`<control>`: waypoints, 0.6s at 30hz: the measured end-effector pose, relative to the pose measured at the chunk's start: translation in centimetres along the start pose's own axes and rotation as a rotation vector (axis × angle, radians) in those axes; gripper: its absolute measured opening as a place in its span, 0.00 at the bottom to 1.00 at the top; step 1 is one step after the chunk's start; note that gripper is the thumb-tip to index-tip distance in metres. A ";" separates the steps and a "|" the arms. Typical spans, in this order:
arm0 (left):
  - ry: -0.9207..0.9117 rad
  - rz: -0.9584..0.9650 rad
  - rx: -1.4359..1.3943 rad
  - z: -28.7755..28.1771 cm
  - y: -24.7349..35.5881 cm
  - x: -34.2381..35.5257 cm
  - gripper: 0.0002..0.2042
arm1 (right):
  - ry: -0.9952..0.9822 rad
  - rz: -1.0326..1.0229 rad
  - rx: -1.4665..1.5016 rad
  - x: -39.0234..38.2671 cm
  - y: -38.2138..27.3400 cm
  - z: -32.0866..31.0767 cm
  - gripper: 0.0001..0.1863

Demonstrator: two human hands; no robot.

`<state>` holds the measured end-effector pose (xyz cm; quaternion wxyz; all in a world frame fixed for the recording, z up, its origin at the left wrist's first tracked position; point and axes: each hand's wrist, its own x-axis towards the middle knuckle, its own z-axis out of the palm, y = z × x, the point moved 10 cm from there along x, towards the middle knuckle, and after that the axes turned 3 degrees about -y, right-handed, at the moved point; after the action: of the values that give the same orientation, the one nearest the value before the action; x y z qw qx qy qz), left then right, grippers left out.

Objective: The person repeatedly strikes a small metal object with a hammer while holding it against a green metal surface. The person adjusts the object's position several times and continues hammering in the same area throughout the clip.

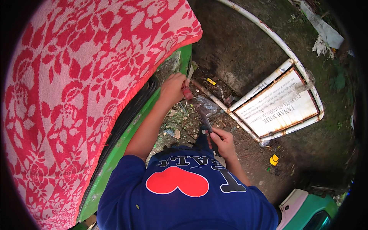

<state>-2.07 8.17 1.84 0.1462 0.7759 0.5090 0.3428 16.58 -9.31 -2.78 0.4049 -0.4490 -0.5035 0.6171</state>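
Note:
My left hand (173, 89) is closed around a red-handled tool (186, 92), up against the edge of a green panel (185, 55). A narrow pale part shows above the handle beside that edge; I cannot make out the tool's kind. Lower and to the right, my right hand (223, 142) grips a hammer (206, 119) by its dark handle. The grey metal head points away from me, apart from the red handle. A red and pink flowered cloth (88, 76) drapes over the green body on my left.
A rusty white pipe frame with a printed white sign (276, 105) lies to the right. Litter and leaves cover the ground, with a yellow scrap (274, 160) near the frame. Black strips (128, 117) run along the green body. A green and white object (306, 211) stands at lower right.

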 end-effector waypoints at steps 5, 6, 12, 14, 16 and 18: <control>0.011 -0.025 -0.006 0.2 0.1 0.5 0.04 | -0.039 -0.261 0.221 -0.5 -2.3 0.2 0.15; 0.008 -0.030 -0.009 0.2 0.1 0.6 0.04 | -0.049 -0.316 0.285 -0.5 -2.7 0.1 0.15; 0.038 -0.028 -0.021 -0.4 0.0 1.1 0.04 | 0.034 0.006 -0.018 2.7 -0.1 -1.1 0.17; 0.021 -0.006 -0.022 -0.1 0.2 0.4 0.04 | 0.001 -0.048 0.141 0.8 0.0 -0.8 0.17; 0.025 -0.025 -0.005 0.1 0.0 0.6 0.05 | -0.045 -0.200 0.112 0.4 -1.6 -0.7 0.17; 0.017 -0.040 0.005 0.0 0.1 0.7 0.06 | -0.084 -0.335 0.009 0.2 -3.1 -0.4 0.17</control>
<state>-1.82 8.77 2.18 0.1465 0.7631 0.5264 0.3451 17.07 -8.48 0.18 0.4827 -0.3308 -0.5850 0.5616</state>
